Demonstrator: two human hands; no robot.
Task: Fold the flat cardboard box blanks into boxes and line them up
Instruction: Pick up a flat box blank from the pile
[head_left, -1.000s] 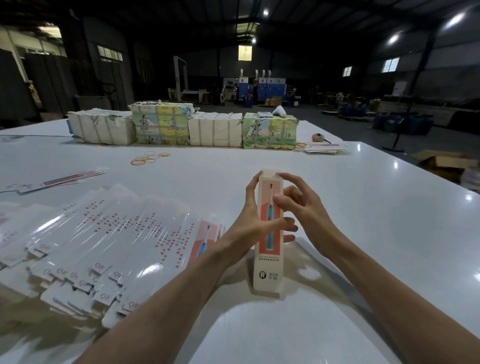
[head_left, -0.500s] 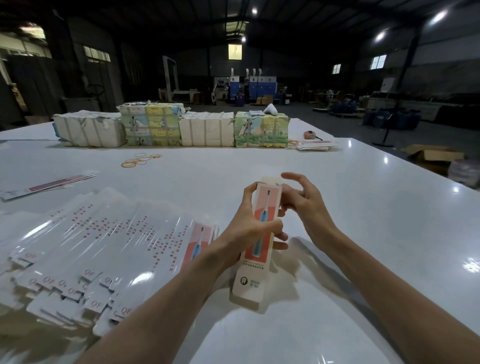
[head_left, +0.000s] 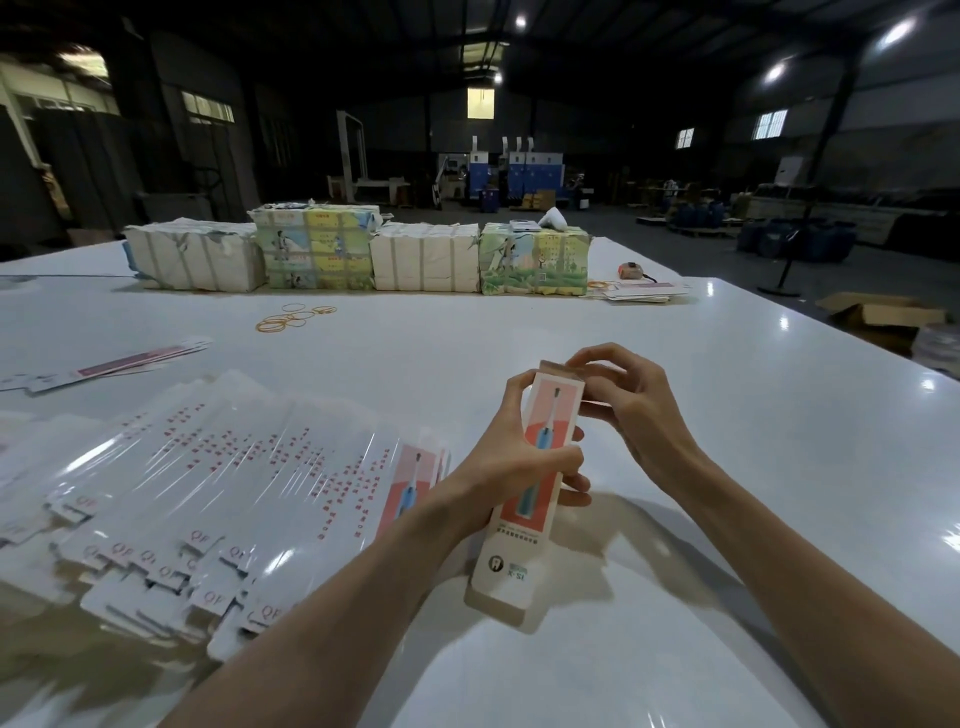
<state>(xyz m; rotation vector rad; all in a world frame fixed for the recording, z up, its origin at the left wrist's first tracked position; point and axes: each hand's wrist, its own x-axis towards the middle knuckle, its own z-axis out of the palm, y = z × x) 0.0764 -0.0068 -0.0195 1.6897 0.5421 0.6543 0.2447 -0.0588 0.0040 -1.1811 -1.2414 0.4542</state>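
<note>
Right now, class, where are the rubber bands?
Head view: the rubber bands lie on the table, left of centre, in front of the wrapped bundles.

The box (head_left: 540, 483) bears, near its lower end beside a round tooth logo, letters reading roughly "IS-X"; the fine line of characters above them cannot be read. Tabs of the flat blanks (head_left: 218, 493) fanned by the left edge of the table (head_left: 675, 415) show "QF", repeated. Their red print is illegible, as are the labels on the bundles (head_left: 426, 257) at the far edge
</note>
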